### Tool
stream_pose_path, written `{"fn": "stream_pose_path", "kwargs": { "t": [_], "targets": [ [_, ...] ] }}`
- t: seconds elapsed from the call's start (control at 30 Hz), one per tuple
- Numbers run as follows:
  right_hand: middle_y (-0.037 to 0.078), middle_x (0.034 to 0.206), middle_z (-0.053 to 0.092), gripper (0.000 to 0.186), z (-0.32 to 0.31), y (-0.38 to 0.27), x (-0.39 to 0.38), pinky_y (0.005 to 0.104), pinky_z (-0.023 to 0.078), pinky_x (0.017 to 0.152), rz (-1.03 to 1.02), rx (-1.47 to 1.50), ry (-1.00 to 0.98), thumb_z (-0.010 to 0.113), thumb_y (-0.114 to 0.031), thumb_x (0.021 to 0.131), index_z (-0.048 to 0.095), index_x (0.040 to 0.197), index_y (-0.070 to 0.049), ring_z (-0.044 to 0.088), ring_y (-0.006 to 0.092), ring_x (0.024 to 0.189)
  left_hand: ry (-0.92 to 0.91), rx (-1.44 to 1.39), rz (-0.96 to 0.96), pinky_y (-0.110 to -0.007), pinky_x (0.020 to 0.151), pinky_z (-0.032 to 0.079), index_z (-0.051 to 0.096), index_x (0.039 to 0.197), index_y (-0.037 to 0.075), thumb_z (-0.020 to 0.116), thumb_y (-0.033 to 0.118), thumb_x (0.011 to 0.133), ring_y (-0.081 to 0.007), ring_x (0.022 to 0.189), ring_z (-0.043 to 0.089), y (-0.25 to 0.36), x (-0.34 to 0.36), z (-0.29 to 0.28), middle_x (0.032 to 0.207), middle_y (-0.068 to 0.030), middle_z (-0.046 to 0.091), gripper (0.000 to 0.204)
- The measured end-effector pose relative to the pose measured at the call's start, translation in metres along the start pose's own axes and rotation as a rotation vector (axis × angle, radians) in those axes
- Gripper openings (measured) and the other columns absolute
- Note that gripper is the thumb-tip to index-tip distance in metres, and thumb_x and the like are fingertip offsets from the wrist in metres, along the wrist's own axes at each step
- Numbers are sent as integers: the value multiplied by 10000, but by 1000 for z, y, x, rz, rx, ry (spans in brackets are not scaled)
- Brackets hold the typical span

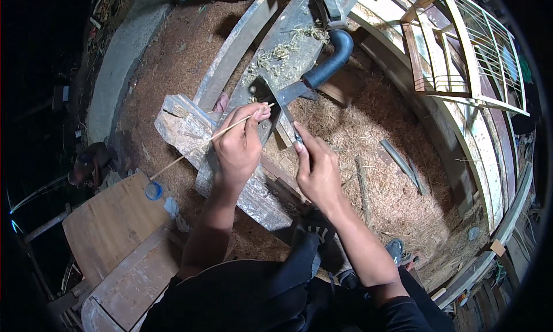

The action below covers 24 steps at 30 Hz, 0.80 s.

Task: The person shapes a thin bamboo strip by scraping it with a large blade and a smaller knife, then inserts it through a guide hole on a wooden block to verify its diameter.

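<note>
My left hand [239,145] is closed around a thin, pale wooden stick [199,148]. Its short end pokes out past my fingertips, and the long end slants down to the left. Close by on the right, my right hand [317,168] grips a knife [284,107], its narrow blade pointing away from me beside the stick's short end. Most of the knife's handle is hidden in my fingers. Just beyond the blade is a tool with a thick, curved dark handle [331,61] and a flat metal part; how it is supported I cannot tell.
A grey plank [276,38] carries curled shavings [279,52]. A slatted wooden frame [455,50] stands at the far right. Shavings cover the ground [397,194]. Down left are a wooden board [115,222] and a blue round lid or cap [154,190].
</note>
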State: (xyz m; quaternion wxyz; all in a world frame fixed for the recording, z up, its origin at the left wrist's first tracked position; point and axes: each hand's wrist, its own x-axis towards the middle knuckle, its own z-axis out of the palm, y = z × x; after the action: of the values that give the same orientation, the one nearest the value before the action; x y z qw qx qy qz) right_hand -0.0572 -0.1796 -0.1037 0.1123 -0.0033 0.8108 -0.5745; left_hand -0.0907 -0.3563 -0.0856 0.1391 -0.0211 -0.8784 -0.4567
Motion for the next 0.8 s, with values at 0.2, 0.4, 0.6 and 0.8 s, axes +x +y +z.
{"fn": "stream_pose_path", "kwargs": {
  "t": [0.2, 0.4, 0.6, 0.8],
  "targets": [
    [287, 921, 667, 387, 0, -1, -1, 502, 534, 767, 27, 27, -4, 575, -62, 976, 621, 1358, -18, 678, 446, 822, 19, -8, -5, -339, 850, 634, 661, 1060, -144, 543, -96, 998, -237, 929, 745, 0, -1, 1, 1031, -203, 716, 142],
    [273, 890, 654, 390, -1, -20, -2, 478, 526, 759, -63, 115, -14, 572, -39, 970, 612, 1356, 1, 656, 437, 784, 42, 7, 15, -338, 843, 635, 672, 1037, -147, 555, -100, 988, -232, 911, 748, 0, -3, 2, 1011, -199, 720, 135],
    [266, 868, 647, 385, 4, -11, 6, 466, 522, 767, -76, 168, 2, 568, -39, 976, 615, 1355, -1, 661, 413, 771, 101, 5, -8, -328, 795, 647, 683, 1055, -148, 575, -79, 990, -227, 878, 751, -3, -4, 6, 1006, -195, 720, 144],
    [279, 910, 667, 370, 4, -10, 5, 456, 531, 787, -61, 185, -13, 576, -55, 977, 630, 1338, 3, 677, 419, 810, 96, 60, -7, -337, 802, 652, 668, 1056, -167, 582, -84, 987, -240, 867, 751, 2, -1, 4, 994, -202, 719, 137]
  ]
}}
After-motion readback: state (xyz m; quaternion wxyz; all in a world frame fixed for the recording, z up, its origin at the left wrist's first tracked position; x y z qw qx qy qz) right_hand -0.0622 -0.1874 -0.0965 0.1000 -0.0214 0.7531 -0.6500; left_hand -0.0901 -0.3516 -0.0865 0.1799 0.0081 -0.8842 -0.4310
